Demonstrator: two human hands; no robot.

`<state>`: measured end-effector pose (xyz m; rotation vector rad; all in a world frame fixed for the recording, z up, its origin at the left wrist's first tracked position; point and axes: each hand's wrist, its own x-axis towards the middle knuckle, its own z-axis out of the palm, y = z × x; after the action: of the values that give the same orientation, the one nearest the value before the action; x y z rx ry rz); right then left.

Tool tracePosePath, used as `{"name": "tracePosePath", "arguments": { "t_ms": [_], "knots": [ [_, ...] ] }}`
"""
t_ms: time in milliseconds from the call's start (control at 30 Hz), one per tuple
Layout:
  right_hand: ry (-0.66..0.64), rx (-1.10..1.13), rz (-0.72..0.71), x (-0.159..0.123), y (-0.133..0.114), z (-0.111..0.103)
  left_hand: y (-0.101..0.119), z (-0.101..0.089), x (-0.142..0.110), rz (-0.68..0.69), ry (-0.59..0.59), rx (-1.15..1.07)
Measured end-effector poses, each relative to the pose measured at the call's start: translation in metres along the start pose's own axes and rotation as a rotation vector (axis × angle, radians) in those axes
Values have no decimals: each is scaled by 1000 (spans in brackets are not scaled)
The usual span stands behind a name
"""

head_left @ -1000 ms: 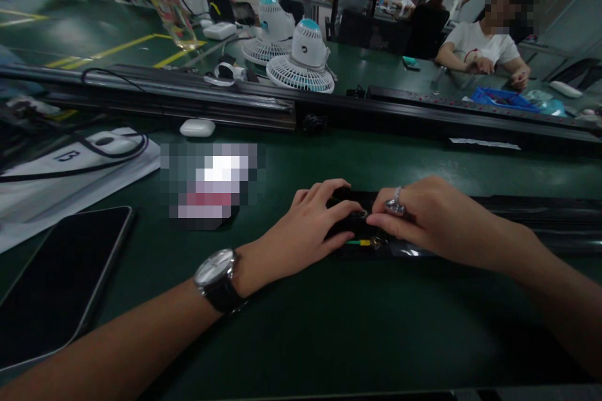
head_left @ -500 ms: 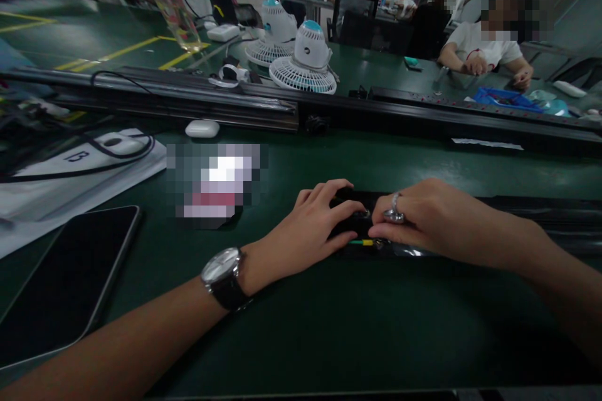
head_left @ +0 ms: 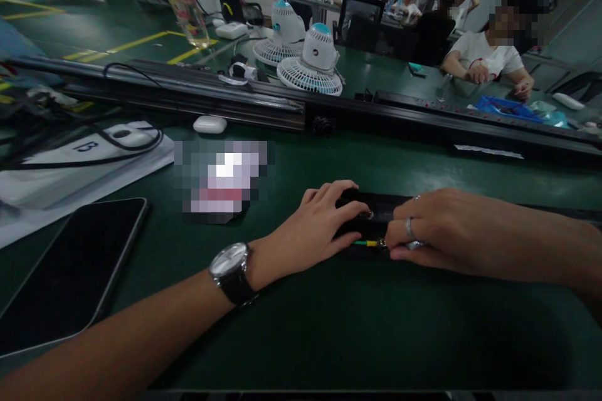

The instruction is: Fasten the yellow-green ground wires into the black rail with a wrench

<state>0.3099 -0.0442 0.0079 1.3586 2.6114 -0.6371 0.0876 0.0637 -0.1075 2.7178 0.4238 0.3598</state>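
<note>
A long black housing (head_left: 383, 200) lies on the green table, its right part mostly behind my right hand and forearm. My left hand (head_left: 324, 219) grips its left end, with fingers curled over the far side and the thumb at the near side. By that thumb runs a green wire with a yellow sleeve (head_left: 370, 243), ending in a small metal terminal (head_left: 382, 243). My right hand (head_left: 423, 225) is closed beside the terminal, fingertips pressed together and pointing down. Whatever is between those fingertips is hidden.
At the left lie a phone (head_left: 75, 269), a white sheet (head_left: 155, 153) with black cables, and a white case (head_left: 209, 124). A long black rail (head_left: 418, 125) crosses behind. Beyond it stand two white fans (head_left: 320, 59) and a bottle (head_left: 181, 3); people sit farther back.
My right hand has shifted slightly right and turned, with more of its fingers showing. My left hand keeps its hold on the housing. The whole view has moved a little.
</note>
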Motion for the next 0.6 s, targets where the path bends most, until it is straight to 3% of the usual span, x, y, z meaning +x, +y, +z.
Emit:
{"name": "tracePosePath", "arguments": {
  "t_ms": [467, 600],
  "knots": [
    [80, 81, 121, 0, 1, -1, 1, 0, 1, -2, 0, 11],
    [50, 93, 128, 1, 3, -1, 0, 1, 1, 1, -4, 19]
  ]
}}
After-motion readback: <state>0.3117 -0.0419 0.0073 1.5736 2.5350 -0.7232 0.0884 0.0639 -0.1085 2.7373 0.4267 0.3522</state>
